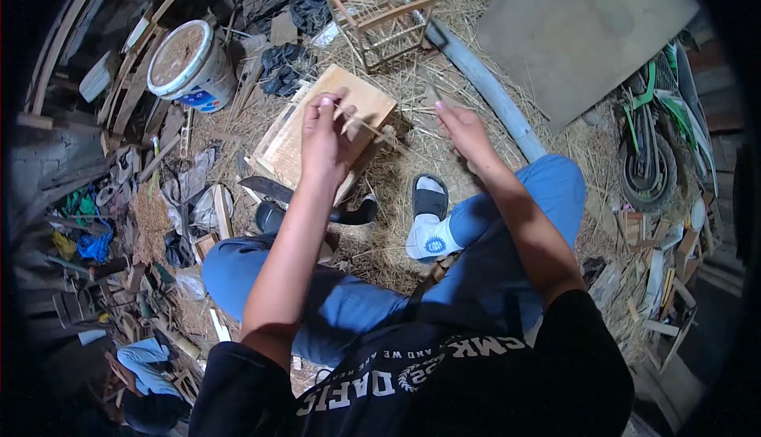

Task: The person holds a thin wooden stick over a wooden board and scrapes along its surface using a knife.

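Observation:
My left hand (323, 137) is closed in a pinch on a thin bamboo stick (363, 124), which points out to the right above a pale wooden box (293, 142). To the right, my right hand (466, 130) is closed, thumb and index finger pressed together. A thin greyish sliver (433, 91) shows just past those fingertips; I cannot make out what it is. The two hands are apart. A dark curved blade (268, 188) lies against the near side of the box, close to a black curved handle-like piece (357, 212).
A wooden slatted cage (379, 15) stands beyond the box. A white bucket (189, 64) is at the far left. A grey plank (483, 80) and a large flat board (587, 33) lie to the right, near a wheel (648, 169). Straw and scraps cover the floor. Another person's trousers (144, 362) show lower left.

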### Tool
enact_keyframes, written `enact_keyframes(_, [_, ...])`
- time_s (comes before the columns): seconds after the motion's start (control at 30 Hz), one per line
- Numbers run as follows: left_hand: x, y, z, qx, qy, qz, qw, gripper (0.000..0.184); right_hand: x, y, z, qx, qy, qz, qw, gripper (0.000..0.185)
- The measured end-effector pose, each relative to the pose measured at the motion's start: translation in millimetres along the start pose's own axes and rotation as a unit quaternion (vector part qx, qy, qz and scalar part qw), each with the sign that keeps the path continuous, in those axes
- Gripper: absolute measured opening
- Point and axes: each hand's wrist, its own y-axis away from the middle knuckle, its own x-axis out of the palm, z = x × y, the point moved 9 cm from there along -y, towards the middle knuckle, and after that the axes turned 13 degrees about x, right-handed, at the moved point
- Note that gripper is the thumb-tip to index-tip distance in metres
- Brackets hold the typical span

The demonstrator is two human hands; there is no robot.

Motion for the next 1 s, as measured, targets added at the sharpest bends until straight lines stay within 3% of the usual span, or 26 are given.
enact_keyframes(0.07, [-25,-15,-7,0.028,0.058,-0.055,0.996,0.012,-13,-17,-6,-0.037,0.033,-0.022,0.999,0.042])
enact_keyframes(0.13, [-37,-18,-21,0.063,0.065,-0.113,0.989,0.014,-23,-12,3,-0.092,0.08,-0.071,0.99,0.051])
enact_keyframes(0.2, [-44,-23,-24,0.077,0.079,-0.114,0.987,0.014,-15,-5,10,-0.121,0.073,-0.062,0.988,0.048])
enact_keyframes(0.3, [-47,-21,-26,0.084,0.097,-0.113,0.985,0.014,0,5,3,0.009,-0.055,0.041,0.998,0.034])
enact_keyframes(0.5, [-40,-15,-28,0.074,0.124,-0.106,0.984,0.014,16,11,8,0.024,-0.152,0.13,0.98,0.024])
enact_keyframes(0.63, [-38,-18,-29,0.07,0.146,-0.064,0.985,0.019,11,6,2,0.034,-0.157,0.115,0.98,0.022])
enact_keyframes(0.83, [-52,-26,-36,0.109,0.099,-0.083,0.986,0.018,2,-3,-4,0.049,-0.149,0.091,0.983,0.021])
enact_keyframes(1.0, [-63,-23,-52,0.171,0.04,-0.078,0.981,0.017,-9,-8,-7,0.003,-0.057,0.024,0.998,0.024])
